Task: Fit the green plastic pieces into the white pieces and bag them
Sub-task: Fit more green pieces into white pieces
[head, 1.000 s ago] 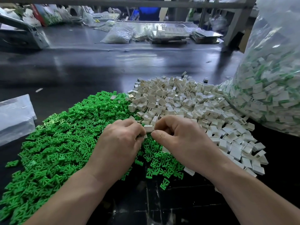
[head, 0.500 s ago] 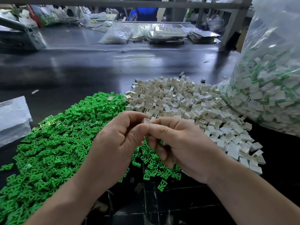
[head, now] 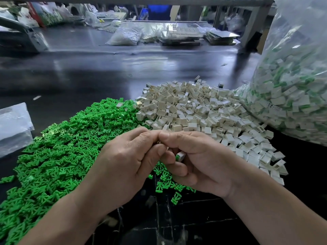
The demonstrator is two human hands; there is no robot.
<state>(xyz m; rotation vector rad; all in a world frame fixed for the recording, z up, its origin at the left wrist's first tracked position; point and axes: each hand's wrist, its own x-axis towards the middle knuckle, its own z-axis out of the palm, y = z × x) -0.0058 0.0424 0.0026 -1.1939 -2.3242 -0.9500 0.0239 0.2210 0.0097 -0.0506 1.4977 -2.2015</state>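
- Nearest, a few stray green clips [head: 177, 198] lie on the dark table [head: 106, 71] under the wrists.
- The right hand [head: 200, 161] tucks a finished piece [head: 180, 155], white with green at its end, under its curled lower fingers. This likely leaves the thumb and forefinger free to work.
- The left hand [head: 127, 161] meets it thumb to thumb, and both pinches are clamped together at one spot. What they squeeze is hidden, probably a white piece taking its green insert.
- The green heap [head: 62, 147] lies on the left and the white heap [head: 194, 112] on the right, touching, each apparently within easy reach of the hand nearest it.
- A big clear bag [head: 292, 85] of fitted pieces leans against the white heap, close enough for quick drops.
- A folded plastic bag [head: 14, 126] waits at the left edge, and smaller filled bags [head: 123, 37] sit far across the table.
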